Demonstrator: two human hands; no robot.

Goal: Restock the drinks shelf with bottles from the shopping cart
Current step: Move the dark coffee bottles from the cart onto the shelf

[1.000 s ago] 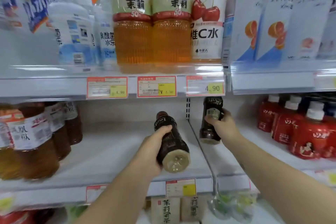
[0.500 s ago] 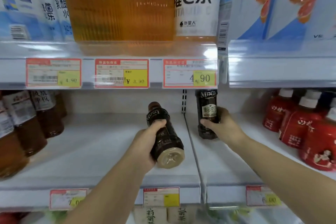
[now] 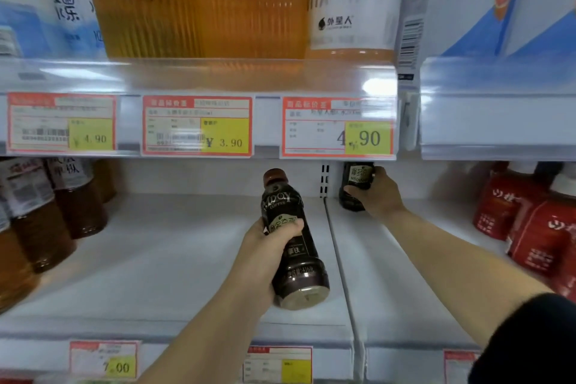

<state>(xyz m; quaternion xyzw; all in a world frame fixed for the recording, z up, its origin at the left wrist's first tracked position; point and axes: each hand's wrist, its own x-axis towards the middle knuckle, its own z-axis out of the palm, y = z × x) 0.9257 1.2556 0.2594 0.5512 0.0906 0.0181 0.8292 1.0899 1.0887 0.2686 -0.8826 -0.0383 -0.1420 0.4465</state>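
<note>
Coffee bottles go deep: right hand (image 3: 378, 193) wraps one bottle (image 3: 357, 185) behind the shelf divider (image 3: 338, 256); left hand (image 3: 265, 256) squeezes another (image 3: 291, 240) beside it, waiting.

Two dark coffee bottles appear at frame centre: one (image 3: 293, 240) nearer, one (image 3: 357, 185) farther back. Two amber tea bottles (image 3: 199, 3) fill the top centre. Six price tags show: three (image 3: 197, 125) mid-frame, three (image 3: 104, 358) along the bottom.

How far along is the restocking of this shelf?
Barely begun: the shelf is mostly bare. Right hand is setting a coffee bottle at the back; whether it touches down is unclear. Left hand holds a second bottle, tilted, unplaced. The cart isn't visible.
</note>
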